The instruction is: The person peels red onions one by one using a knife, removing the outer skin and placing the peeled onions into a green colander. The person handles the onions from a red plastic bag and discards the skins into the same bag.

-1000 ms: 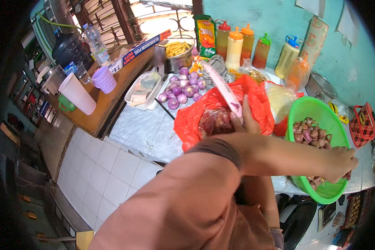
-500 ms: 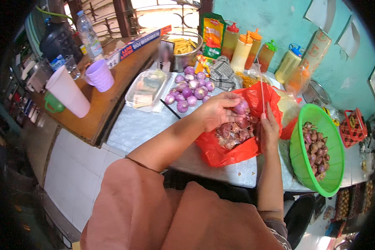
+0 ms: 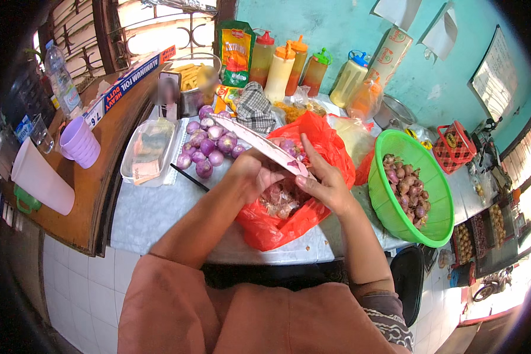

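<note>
My right hand [image 3: 324, 180] grips a long knife [image 3: 248, 135], its blade smeared pink and tilted up to the left. My left hand [image 3: 253, 174] is curled just under the blade around a purple shallot [image 3: 289, 147], partly hidden by the knife. Both hands are over an open red plastic bag [image 3: 330, 150] full of reddish skins [image 3: 286, 200]. Several peeled purple shallots [image 3: 209, 147] lie in a heap at the left. A green basket [image 3: 413, 230] at the right holds unpeeled shallots [image 3: 404, 183].
A clear container [image 3: 141, 156] and dark rod [image 3: 189, 177] lie left. Cups [image 3: 41, 174], a water bottle [image 3: 65, 79] and a foil box [image 3: 130, 82] occupy the wooden counter. Squeeze bottles [image 3: 277, 74], a metal pot [image 3: 192, 100] and a red checked basket [image 3: 451, 147] stand behind.
A second ago my right arm reached into the green basket. My left hand then appeared raised with a shallot; now it is lower, under the knife, which has swung down toward the left.
</note>
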`<state>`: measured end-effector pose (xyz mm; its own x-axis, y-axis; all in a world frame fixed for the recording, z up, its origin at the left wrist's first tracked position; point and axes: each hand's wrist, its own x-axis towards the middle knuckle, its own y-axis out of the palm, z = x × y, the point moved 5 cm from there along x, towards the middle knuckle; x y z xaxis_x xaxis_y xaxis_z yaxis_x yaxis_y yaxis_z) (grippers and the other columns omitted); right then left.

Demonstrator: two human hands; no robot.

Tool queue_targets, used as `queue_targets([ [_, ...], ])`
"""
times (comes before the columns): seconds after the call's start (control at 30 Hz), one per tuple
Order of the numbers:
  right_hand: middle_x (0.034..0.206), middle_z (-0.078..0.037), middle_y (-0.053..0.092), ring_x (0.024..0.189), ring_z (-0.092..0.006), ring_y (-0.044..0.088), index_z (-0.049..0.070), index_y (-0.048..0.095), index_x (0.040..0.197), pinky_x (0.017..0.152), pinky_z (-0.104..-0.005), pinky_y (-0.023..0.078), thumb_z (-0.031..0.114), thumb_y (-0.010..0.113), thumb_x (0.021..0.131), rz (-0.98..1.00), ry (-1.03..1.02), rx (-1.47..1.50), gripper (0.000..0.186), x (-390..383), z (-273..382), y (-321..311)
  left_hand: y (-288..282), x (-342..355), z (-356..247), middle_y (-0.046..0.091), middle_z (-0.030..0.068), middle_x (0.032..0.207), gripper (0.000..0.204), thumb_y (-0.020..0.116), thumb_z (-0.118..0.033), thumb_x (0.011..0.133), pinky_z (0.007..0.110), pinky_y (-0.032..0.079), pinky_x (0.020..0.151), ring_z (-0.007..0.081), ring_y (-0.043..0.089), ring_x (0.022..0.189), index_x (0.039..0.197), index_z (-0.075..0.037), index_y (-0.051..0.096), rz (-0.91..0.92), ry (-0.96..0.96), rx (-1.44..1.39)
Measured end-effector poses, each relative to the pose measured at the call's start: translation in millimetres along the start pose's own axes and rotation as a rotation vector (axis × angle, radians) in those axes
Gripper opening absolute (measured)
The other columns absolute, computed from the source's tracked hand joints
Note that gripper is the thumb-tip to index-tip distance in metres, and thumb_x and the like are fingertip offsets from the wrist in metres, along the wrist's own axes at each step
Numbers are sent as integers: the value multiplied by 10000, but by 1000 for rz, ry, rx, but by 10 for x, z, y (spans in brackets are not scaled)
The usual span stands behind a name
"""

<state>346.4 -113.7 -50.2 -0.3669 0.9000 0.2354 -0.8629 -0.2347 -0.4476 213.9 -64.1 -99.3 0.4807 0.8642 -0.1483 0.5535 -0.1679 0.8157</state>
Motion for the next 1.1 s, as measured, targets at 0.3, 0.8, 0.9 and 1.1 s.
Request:
queue_targets([
  [0.3, 1328, -133, 405, 1220, -182, 364, 54, 261, 1375, 1009, -302, 252, 211, 579, 830, 154, 17, 91, 651, 99, -109, 69, -113, -96, 8, 611, 128, 964, 341, 551, -141, 816, 319, 522, 732, 205, 621, 825, 1130, -22, 493, 139, 52, 250],
  [0.8, 1362, -144, 347, 1274, -217, 300, -15, 240, 1365, 1047, -320, 174, 355, 574, 806, 119, -4, 191, 749, 5, -234, 128, -127, -151, 68, 588, 52, 901, 186, 562, -88, 856, 243, 513, 643, 114, 591, 724, 1031, -51, 512, 125, 248, 402],
  [0.9, 1350, -141, 358, 1264, -215, 310, -47, 242, 1354, 1047, -322, 168, 375, 587, 786, 93, -46, 308, 787, 3, -302, 166, -51, -177, 60, 570, 50, 907, 208, 570, -23, 832, 243, 517, 612, 108, 590, 743, 1022, -36, 485, 147, 396, 431],
  [1.1, 1216, -109, 465, 608, -89, 510, -54, 263, 1342, 536, -205, 399, 411, 640, 755, 45, 40, 421, 838, -42, -352, 169, -66, -214, 92, 552, 50, 924, 264, 565, -19, 825, 246, 491, 664, 105, 562, 779, 1067, -27, 460, 180, 533, 598],
])
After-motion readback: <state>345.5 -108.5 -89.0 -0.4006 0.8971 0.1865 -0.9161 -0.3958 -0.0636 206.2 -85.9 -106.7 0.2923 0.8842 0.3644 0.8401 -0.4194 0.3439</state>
